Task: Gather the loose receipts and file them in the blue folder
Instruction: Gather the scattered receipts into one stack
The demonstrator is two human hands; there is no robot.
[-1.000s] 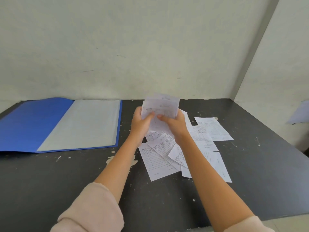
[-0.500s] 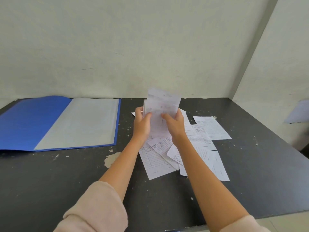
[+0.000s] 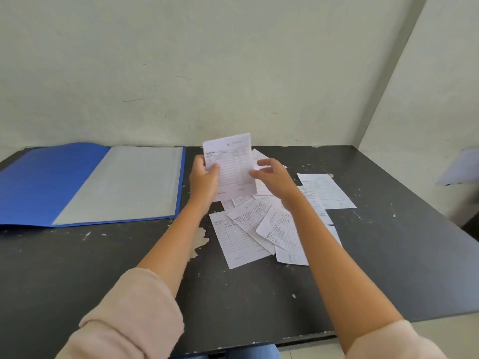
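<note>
Plain office corner, scuffed black desk (image 3: 77,275), bare pale walls (image 3: 207,68), open blue folder (image 3: 46,182), scattered receipts (image 3: 243,237)

The folder (image 3: 39,182) is blue with a grey inner sheet (image 3: 124,182). The receipts (image 3: 241,237) are white with ruled grids and dark print. The table (image 3: 77,268) is black, chipped pale. The sleeves (image 3: 134,312) are pale pink.

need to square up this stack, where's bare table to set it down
Bare table lies in front of the open blue folder, left of the left arm. More shows right of the right arm, toward the near edge. The middle is crowded with loose receipts under both hands, below the held stack.
</note>
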